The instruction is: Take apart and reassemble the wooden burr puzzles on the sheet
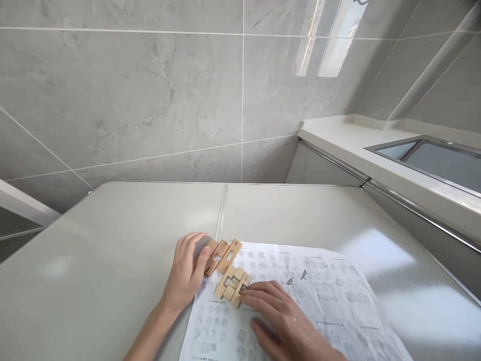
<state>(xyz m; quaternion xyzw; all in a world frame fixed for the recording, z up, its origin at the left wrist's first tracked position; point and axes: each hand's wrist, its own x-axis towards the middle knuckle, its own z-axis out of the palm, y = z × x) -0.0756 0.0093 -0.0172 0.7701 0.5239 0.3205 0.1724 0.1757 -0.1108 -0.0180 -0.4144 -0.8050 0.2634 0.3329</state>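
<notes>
Several flat, notched wooden puzzle pieces lie in two groups on a printed paper sheet point(278, 296) and beside its edge. The reddish-brown pieces point(221, 256), some marked with numbers, sit farther back at an angle, with gaps between them. My left hand point(188, 273) grips their left end, its thumb on top and its fingers curled around the far side. Nearer to me, paler wooden pieces point(232, 287) form a small block around a notched opening. The fingertips of my right hand point(280, 311) rest on the right edge of this block, with the thumb apart and the fingers stretched out.
Line drawings and small text cover the creased sheet. Beneath it is a glossy pale table point(112, 250) with a seam point(221, 210) across it. A grey tiled wall point(150, 90) rises behind. At right stands a white counter point(338, 140) with a sink point(443, 158).
</notes>
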